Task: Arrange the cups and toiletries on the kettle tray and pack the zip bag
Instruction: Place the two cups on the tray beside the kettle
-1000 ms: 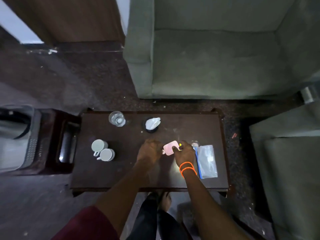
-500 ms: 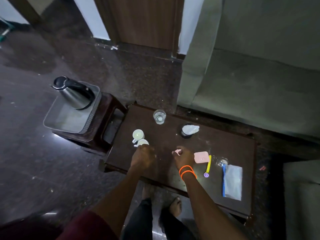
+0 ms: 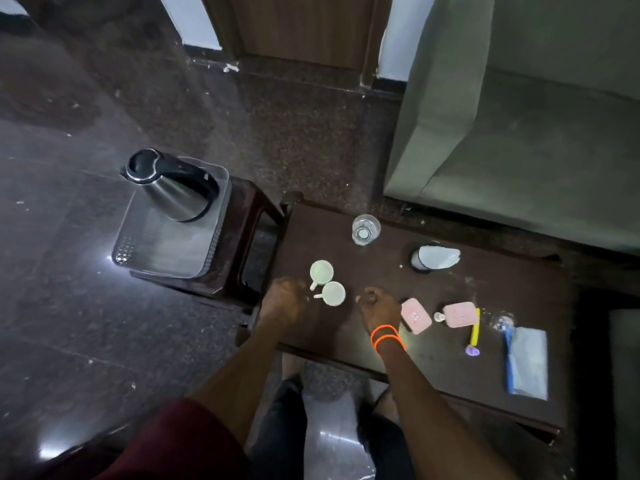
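Two white cups (image 3: 321, 272) (image 3: 333, 293) stand side by side on the left part of the dark wooden table (image 3: 485, 382), handles pointing left. My left hand (image 3: 282, 299) is curled right by those handles, knuckles touching or nearly touching them. My right hand (image 3: 377, 306), with orange wristbands, is curled and empty just right of the nearer cup. A pink box (image 3: 415, 315), a pink bottle (image 3: 459, 314), a yellow toothbrush (image 3: 474, 330) and the zip bag (image 3: 528, 362) lie to its right. The steel kettle (image 3: 173, 183) stands on the grey tray (image 3: 166, 258).
A drinking glass (image 3: 365, 229) and a black cup holding white tissue (image 3: 434, 258) stand at the table's far side. The tray rests on a low wooden stool (image 3: 249, 216) left of the table. A green sofa (image 3: 519, 133) lies beyond.
The view has swung left, bringing kettle and tray into sight. My right hand has let go of the pink item and shifted left; both hands now sit beside the white cups.
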